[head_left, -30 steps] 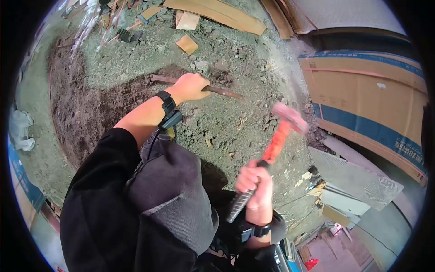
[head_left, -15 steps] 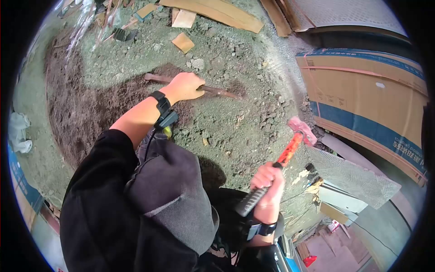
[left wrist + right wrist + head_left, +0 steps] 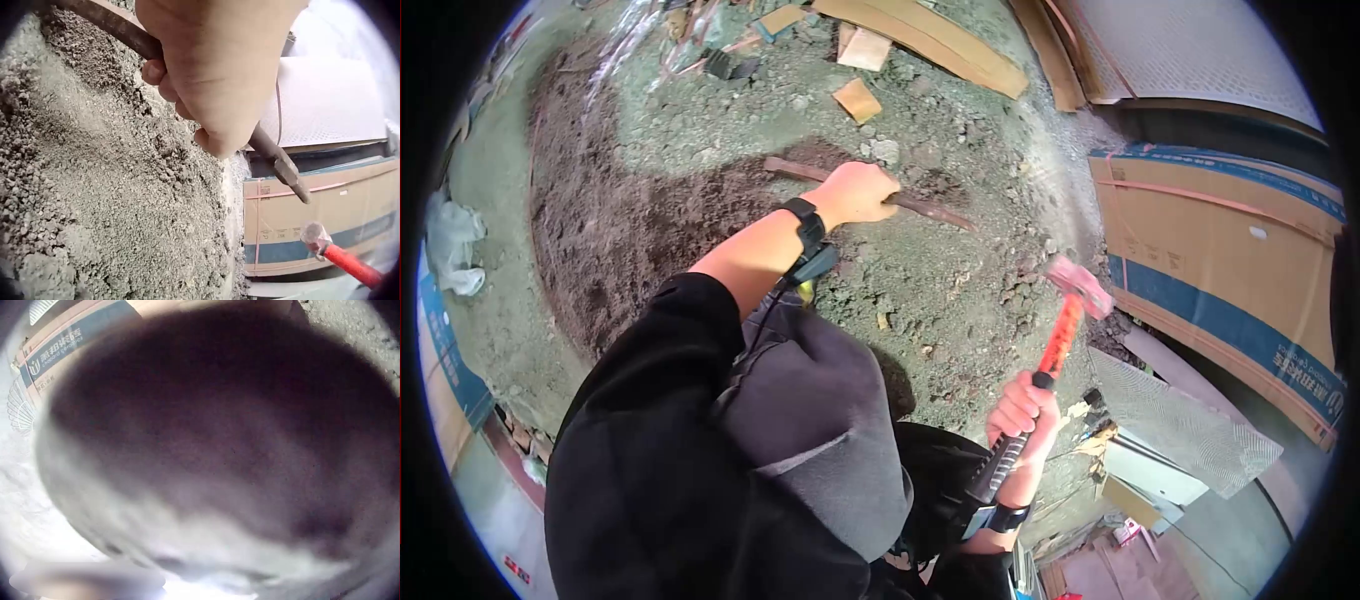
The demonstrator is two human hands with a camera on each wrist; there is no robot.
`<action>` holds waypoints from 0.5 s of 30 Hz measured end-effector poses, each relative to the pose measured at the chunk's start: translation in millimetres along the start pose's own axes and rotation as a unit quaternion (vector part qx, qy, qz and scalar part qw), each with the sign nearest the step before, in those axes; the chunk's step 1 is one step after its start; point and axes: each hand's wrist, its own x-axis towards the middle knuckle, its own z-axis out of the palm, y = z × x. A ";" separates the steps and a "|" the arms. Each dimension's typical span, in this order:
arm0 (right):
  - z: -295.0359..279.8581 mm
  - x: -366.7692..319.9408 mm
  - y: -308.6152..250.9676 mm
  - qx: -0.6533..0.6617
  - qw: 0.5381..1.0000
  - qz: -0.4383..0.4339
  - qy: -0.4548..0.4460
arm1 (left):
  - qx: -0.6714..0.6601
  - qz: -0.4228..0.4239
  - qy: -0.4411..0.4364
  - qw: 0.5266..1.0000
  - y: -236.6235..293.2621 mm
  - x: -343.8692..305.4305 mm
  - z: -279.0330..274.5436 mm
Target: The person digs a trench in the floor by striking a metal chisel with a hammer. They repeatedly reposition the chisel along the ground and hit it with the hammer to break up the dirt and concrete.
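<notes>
My left hand (image 3: 860,192) grips a rusty steel chisel (image 3: 935,210), a long bar slanting low over the dirt. In the left wrist view the curled fingers wrap the chisel (image 3: 269,150), and its collared end points toward a large carton. My right hand (image 3: 1022,415) holds a club hammer (image 3: 1060,340) by its black grip; the handle is orange-red and the head pinkish. The hammer head is raised to the right, apart from the chisel. In the right wrist view a blurred dark surface (image 3: 219,444) hides the hand and the hammer.
Loose dark soil (image 3: 630,230) spreads at the left. Cardboard scraps (image 3: 858,100) and a long board (image 3: 930,40) lie ahead. Large cartons (image 3: 1220,270) stand at the right, above a patterned sheet (image 3: 1180,420). The person's bent knee (image 3: 820,400) is close under the left arm.
The right hand has carried the hammer a little away from the chisel, toward the lower right. The left hand keeps its grip on the chisel. The head view has shifted slightly.
</notes>
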 end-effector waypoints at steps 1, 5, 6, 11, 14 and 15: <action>-1.9 2.3 0.4 -0.041 0.999 -0.023 0.014 | 0.014 -0.010 -0.015 1.000 1.3 -1.1 -0.1; -5.7 17.3 29.4 -0.123 0.992 0.035 0.009 | 0.034 0.000 -0.008 0.999 -0.6 -3.5 10.1; 2.3 19.5 42.4 -0.171 0.983 0.067 0.030 | 0.037 0.002 -0.010 0.999 -0.8 -2.8 8.4; 5.0 13.9 29.6 -0.071 0.993 0.092 -0.012 | 0.025 -0.009 -0.025 0.999 -2.0 -3.3 5.7; -3.6 1.3 13.1 -0.048 0.997 0.063 -0.017 | 0.024 -0.012 -0.019 0.999 -2.7 -4.6 5.0; -6.5 -3.5 7.3 -0.027 0.998 0.046 -0.027 | 0.019 -0.008 -0.010 1.000 -2.6 -5.5 5.5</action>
